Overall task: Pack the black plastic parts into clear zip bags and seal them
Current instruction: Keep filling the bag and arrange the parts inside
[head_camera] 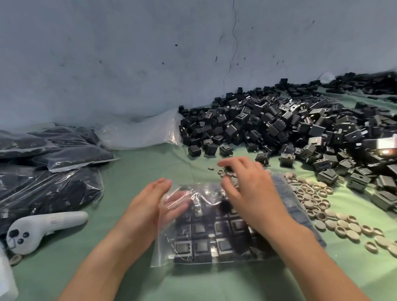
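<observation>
Lying flat on the green cloth (131,175), mouth toward the wall: a clear zip bag (218,237), partly filled with black plastic parts (200,229) sitting in neat rows. Reaching into the open mouth with fingers spread and flat under the film, gripping nothing: the left hand (150,203), its fingertips showing only as a pale shape through the plastic. Hovering over the far edge of the bag with fingers curled and loosely apart: the right hand (246,189); possibly pinching a small dark part at the fingertips, though motion blur is making that impossible to confirm. Likely handling as a slippery, floppy film around stiff, light, hard-edged pieces, so probably sagging and spilling its rows if lifted by one corner; better taking hold along the zip strip at both ends, or supporting from beneath. Waiting just beyond: a large heap of loose parts (304,128) against the wall, with tan rings (330,213) scattered beside the bag. Lying at left: filled bags (43,169) and a grey controller (38,228). Hiding the right side of the bag and its zip strip: the right forearm; whether any of the seal is closed cannot be told. Cut off at the frame edge: a white device (1,281).
</observation>
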Motion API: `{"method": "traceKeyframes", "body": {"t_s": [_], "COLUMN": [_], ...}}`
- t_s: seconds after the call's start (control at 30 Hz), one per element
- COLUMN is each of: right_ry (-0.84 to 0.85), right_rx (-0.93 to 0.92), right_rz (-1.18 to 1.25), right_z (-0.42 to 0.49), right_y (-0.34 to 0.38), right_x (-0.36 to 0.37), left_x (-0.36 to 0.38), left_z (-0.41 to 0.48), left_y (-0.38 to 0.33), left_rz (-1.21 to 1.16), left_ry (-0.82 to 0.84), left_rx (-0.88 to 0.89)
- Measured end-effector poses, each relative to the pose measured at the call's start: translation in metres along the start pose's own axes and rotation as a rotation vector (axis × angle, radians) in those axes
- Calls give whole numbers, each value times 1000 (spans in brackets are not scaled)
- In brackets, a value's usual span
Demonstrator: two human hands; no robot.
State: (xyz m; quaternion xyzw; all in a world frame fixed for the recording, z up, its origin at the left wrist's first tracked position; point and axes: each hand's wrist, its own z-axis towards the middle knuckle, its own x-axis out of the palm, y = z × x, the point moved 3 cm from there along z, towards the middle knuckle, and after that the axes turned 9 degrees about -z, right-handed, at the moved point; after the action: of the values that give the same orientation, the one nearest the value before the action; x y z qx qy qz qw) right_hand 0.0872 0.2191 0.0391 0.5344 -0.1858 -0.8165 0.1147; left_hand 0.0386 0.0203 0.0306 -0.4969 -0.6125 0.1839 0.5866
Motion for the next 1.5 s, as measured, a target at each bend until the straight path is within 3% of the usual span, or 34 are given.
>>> {"method": "traceKeyframes", "body": {"t_s": [0.1,0.23,0.37,0.47,0.57,0.7,0.77,0.83,0.97,1.1,1.5], "right_ry": [26,-96,-238,-300,-296,-306,-302,-276,-231,-239,-278], "right_rx": [98,193,390,563,668,721,712,690,629,638,665], "right_rz": [-59,13,193,437,636,712,724,733,691,705,740], "right_z": [-9,-22,-21,-20,-15,-3,3,9,20,26,37], "right_y": [-28,-50,-82,-107,-123,-136,-139,-140,-142,-155,-159], "right_x": [-9,-22,-39,-45,-45,-45,-43,-40,-35,-32,-33], "left_x": [7,-12,-26,10,62,109,118,120,110,93,101], "left_z": [2,7,9,10,35,91,123,153,193,215,242], "left_y": [-1,-9,-28,-32,-19,9,24,34,33,29,30], "left_rz": [25,-7,640,897,1095,1519,1712,1853,1881,1761,1870], "left_ry": [-46,-215,-497,-330,-99,90,103,60,-103,-244,-319], "left_rx": [23,80,439,641,622,339,207,193,214,158,301]}}
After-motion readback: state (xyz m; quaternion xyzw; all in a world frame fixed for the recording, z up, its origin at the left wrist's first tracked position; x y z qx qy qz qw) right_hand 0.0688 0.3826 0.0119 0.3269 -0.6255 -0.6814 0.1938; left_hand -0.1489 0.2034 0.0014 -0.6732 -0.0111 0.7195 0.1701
